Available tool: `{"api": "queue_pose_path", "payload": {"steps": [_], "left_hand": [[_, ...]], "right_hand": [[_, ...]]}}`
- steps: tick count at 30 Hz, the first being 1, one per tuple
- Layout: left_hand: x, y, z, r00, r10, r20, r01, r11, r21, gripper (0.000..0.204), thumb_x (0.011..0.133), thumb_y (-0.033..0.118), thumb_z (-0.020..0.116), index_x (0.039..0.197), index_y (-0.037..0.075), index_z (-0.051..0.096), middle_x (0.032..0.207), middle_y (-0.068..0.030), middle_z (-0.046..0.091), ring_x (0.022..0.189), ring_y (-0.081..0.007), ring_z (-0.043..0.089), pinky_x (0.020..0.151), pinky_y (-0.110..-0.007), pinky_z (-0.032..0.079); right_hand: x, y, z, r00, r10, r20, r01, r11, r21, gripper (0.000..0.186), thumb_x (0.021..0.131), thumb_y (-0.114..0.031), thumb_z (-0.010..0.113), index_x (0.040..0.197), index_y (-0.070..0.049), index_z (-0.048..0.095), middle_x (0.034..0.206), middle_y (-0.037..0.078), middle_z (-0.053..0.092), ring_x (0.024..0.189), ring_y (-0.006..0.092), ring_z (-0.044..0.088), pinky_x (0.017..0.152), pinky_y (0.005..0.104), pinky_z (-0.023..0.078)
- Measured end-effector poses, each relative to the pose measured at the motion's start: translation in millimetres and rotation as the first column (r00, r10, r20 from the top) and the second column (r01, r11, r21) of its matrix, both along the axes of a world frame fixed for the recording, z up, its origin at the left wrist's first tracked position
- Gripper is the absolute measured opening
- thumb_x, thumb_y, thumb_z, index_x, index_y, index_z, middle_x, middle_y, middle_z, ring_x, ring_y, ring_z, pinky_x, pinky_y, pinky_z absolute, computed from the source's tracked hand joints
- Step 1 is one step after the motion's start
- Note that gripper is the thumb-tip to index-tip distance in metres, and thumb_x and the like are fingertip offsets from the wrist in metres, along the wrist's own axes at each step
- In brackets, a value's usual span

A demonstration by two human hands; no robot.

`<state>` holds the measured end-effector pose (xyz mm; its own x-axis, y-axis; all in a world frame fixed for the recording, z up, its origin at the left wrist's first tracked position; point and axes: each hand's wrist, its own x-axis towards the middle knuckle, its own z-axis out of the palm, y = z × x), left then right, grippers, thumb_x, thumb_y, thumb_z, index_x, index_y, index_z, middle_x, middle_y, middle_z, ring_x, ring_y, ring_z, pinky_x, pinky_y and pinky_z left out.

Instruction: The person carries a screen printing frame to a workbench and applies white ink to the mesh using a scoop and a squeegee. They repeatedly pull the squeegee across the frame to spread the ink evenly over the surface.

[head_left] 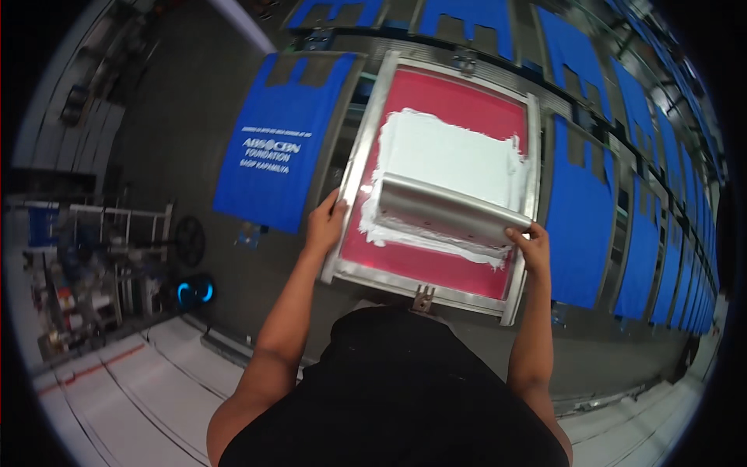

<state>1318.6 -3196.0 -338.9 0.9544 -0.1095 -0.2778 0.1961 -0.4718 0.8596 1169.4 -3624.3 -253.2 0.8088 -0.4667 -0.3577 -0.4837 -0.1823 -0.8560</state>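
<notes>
Black shirt (420, 381) at bottom centre; beyond it, both hands are at a screen frame (372, 128) in mid-frame

The left hand (326, 224) is curled round the frame's left rail, probably to steady it, while the right hand (534, 247) pinches the right end of a metal squeegee (443, 208), perhaps to stop it slipping; whether its fingers also press the rail, I cannot tell. The squeegee lies crosswise over white ink (443, 152) on red mesh (467, 93), just right of picture centre, likely so the raised rails contain the spread. Blue bags (268, 148) lie flat at left, top and right, seemingly spaced for separate access
</notes>
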Motion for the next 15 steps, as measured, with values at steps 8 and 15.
{"api": "queue_pose_path", "payload": {"steps": [8,15], "left_hand": [[-3.5,-12.9,-26.4,0.999,-0.009,0.034,0.01,0.999,-0.034,0.046,0.093,0.029,0.059,0.133,0.005,0.054,0.118,-0.0228,0.063,0.11,-0.028,0.063,0.093,-0.034,0.047],[1.5,-0.7,-77.6,0.998,0.05,0.03,-0.047,0.994,-0.102,0.044,0.098,0.032,0.054,0.132,0.003,0.055,0.115,-0.0141,0.066,0.102,-0.0177,0.062,0.089,-0.029,0.047]], "right_hand": [[-5.4,-8.3,-17.1,0.999,0.036,-0.037,-0.041,0.988,-0.148,0.037,0.073,-0.025,0.08,0.099,0.001,0.071,0.081,0.005,0.067,0.076,0.0136,0.06,0.075,0.0298,0.047],[1.9,4.4,-38.6,0.997,0.065,-0.047,-0.069,0.993,-0.091,0.037,0.074,-0.025,0.081,0.099,0.001,0.071,0.082,0.003,0.065,0.079,0.013,0.059,0.076,0.0284,0.046]]}}
